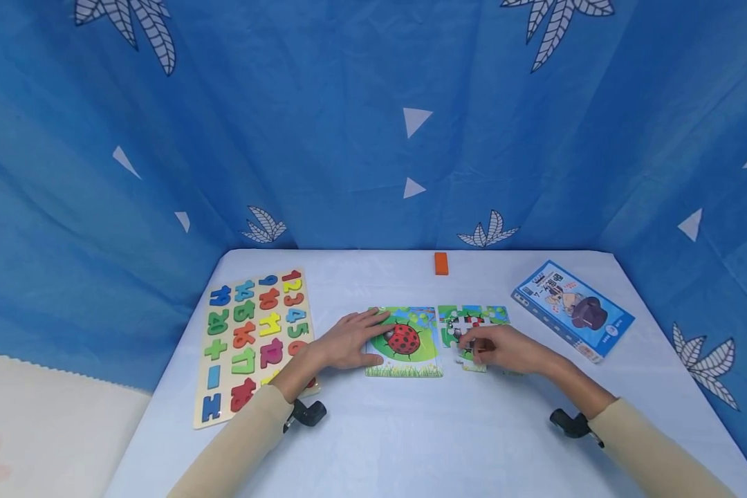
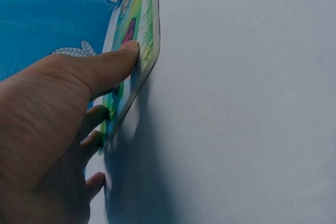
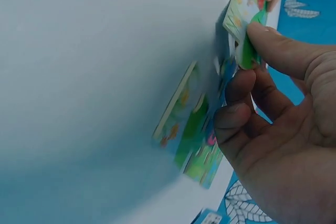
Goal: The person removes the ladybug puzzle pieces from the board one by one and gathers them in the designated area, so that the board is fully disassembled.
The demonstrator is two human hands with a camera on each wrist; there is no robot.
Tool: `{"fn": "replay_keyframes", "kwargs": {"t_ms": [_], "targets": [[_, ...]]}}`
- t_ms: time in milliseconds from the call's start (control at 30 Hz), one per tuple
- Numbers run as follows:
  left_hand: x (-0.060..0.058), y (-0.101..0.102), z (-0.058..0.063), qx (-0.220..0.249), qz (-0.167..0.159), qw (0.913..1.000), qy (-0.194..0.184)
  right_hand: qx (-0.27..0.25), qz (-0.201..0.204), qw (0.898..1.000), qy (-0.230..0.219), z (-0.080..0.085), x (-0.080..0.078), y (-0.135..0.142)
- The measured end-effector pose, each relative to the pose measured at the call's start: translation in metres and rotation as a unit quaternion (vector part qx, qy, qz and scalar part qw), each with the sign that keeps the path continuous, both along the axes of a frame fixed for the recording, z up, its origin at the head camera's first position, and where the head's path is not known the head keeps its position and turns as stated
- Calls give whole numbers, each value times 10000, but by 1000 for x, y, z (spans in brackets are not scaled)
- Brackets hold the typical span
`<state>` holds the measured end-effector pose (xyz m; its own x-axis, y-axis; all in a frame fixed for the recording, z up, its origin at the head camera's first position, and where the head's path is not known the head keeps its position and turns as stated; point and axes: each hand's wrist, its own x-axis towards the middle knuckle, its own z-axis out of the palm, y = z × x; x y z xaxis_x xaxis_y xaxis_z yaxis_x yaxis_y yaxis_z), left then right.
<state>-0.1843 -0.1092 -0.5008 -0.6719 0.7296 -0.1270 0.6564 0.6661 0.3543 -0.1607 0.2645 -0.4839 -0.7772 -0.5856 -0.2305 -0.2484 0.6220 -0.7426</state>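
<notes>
My left hand (image 1: 346, 342) rests on the left side of a square ladybug picture (image 1: 420, 356), fingers spread. In the left wrist view its thumb (image 2: 113, 66) lies flat on the picture's face near the edge. Right beside that picture lies a second jigsaw (image 1: 449, 313) with gaps between its pieces. Over it, my right hand (image 1: 507, 346) pinches a puzzle piece (image 3: 240, 24) between thumb and fingers; the piece has a white and green face. Part of the second jigsaw is hidden under this hand.
A wooden number board (image 1: 224, 373) with coloured numerals lies to the left, partly under the left forearm. At the right is a blue box (image 1: 573, 308) with a hat picture. An orange block (image 1: 441, 263) sits at the table's back edge, before a blue curtain (image 1: 348, 138).
</notes>
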Motion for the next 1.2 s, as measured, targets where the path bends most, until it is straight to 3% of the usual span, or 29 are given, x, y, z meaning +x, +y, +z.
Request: {"fn": "replay_keyframes", "kwargs": {"t_ms": [567, 1200], "targets": [[1, -1, 0, 8, 6, 10000, 15, 524, -196, 9982, 226, -1, -3, 14], [0, -1, 0, 73, 12, 9999, -99, 718, -191, 9963, 442, -2, -2, 13]]}}
